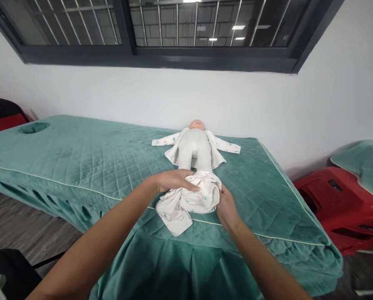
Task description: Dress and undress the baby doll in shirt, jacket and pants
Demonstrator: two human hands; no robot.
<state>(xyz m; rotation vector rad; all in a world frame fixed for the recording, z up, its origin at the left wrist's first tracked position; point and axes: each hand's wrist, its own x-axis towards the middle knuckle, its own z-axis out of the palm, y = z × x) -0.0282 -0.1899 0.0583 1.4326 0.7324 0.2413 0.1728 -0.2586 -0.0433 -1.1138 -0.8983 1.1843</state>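
A baby doll (194,143) lies on its back on the green quilted bed, its head toward the wall and its legs toward me. An open white printed jacket (227,146) is on its arms and spreads out under its body. Bunched around the lower legs are white printed baby pants (202,198), one leg of them hanging toward the bed's front edge. My left hand (177,181) grips the pants from the left, thumb on top. On the right side, my right hand (227,206) has its fingers closed on the same cloth. The doll's feet are hidden.
The massage bed (95,154) has a face hole (34,127) at its far left. A red plastic chair (343,204) with a green cloth stands at the right. A barred window (186,25) is above the white wall. Something black (11,273) sits at the lower left.
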